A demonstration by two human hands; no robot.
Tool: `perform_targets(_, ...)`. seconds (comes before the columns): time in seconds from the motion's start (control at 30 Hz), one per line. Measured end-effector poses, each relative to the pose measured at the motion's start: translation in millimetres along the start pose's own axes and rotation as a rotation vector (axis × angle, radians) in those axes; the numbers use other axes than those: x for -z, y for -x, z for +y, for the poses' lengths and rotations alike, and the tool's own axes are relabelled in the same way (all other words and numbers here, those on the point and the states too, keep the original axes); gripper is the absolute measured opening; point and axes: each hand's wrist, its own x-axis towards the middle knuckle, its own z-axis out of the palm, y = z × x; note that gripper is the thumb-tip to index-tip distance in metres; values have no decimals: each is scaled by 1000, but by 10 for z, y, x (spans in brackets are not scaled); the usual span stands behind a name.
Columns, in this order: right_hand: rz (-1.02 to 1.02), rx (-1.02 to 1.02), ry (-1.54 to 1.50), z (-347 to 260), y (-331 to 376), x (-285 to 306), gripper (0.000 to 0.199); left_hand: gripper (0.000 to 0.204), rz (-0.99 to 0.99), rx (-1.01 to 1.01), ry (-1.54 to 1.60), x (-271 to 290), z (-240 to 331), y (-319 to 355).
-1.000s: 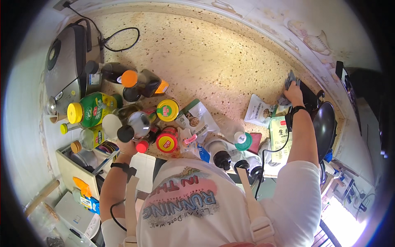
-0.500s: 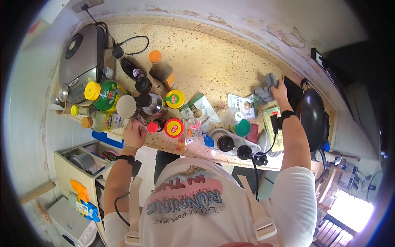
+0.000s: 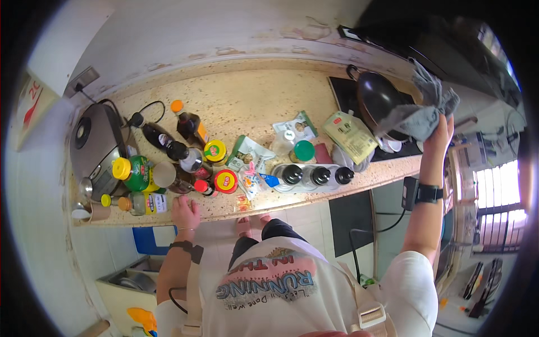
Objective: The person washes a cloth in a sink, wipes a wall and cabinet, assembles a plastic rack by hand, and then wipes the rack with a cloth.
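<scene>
My right hand [image 3: 440,133] is raised at the right, closed on a bunched grey cloth [image 3: 420,119]. The cloth's loose ends hang in front of the black wok [image 3: 377,92] and over the right end of the counter. At the counter's front left edge rests my left hand [image 3: 185,214], fingers partly spread with nothing in them. Nearest to it are a small red-capped bottle [image 3: 205,189], a jar with a red lid [image 3: 226,181] and a clear bottle of pale yellow liquid [image 3: 149,203]. Behind them stand a yellow-lidded jar [image 3: 215,150] and dark sauce bottles [image 3: 192,128].
A rice cooker [image 3: 96,137] occupies the counter's left end, beside a green yellow-capped bottle [image 3: 133,173]. Three black-capped bottles [image 3: 319,176] sit in a tray along the front edge. Seasoning pouches [image 3: 249,154] and a yellow packet [image 3: 350,136] lie mid-counter. A dark range hood [image 3: 426,33] overhangs the right.
My right hand has lifted the grey cloth off the counter and carried it right, past the wok. My left hand stays at the front edge. The view has shifted.
</scene>
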Motion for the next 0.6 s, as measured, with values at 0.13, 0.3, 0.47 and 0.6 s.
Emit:
perform_targets(0.13,139,17,51,-196,698,643,32,23,42,-2,80,-42,-16,46)
perform_targets(0.3,420,-268,-4,195,1979,1324,39,27,160,173,243,-178,-114,482)
perform_targets(0.47,549,-494,62,566,3236,2421,41,16,-82,-105,246,3,853,1299)
perform_targets(0.6,732,-643,79,533,3887,3459,34,11,-451,-258,273,-724,1969,1743)
